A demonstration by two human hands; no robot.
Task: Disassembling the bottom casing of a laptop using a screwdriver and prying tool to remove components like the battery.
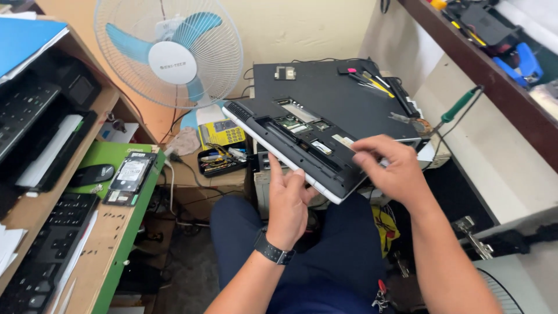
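Observation:
An upturned laptop [290, 136] with a black underside and white edge is held above my lap, its bays open and circuit boards showing. My left hand [288, 203], a black watch on its wrist, supports the near white edge from below. My right hand [389, 168] grips the laptop's right corner, fingers pinched on its underside. Behind it lies another black laptop [337, 93] with small tools on top.
A white and blue fan [171, 52] stands at the back. Left bench holds a hard drive [131, 171], a black mouse [93, 173], keyboards [49, 250] and a printer. A small parts tray [220, 160], a yellow multimeter [224, 132] and a green-handled soldering iron [459, 104] sit nearby.

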